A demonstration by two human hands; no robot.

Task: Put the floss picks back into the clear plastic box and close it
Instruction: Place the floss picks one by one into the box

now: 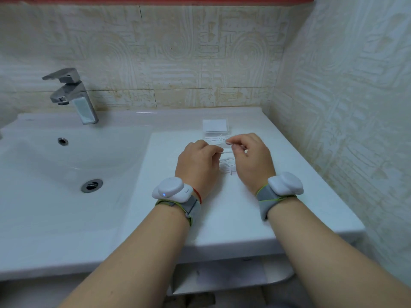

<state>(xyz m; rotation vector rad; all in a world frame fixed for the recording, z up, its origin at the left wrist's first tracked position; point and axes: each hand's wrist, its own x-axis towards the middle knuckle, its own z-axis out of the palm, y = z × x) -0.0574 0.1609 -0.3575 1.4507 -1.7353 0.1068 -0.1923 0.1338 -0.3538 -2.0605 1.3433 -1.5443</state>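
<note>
A clear plastic box (216, 126) with a white label lies on the white counter, beyond my hands. White floss picks (214, 139) sit in a loose pile just in front of the box, and more picks (227, 167) lie between my wrists. My left hand (198, 162) hovers over the counter with thumb and fingers pinched on a thin white pick. My right hand (251, 156) is beside it, fingertips pinched on another pick near the far pile. Whether the box is open is hard to tell.
The white counter (222, 214) joins a sink basin (66, 165) with a drain on the left. A chrome faucet (71, 94) stands at the back left. Patterned tiled walls close in behind and on the right. The counter's front edge is near my forearms.
</note>
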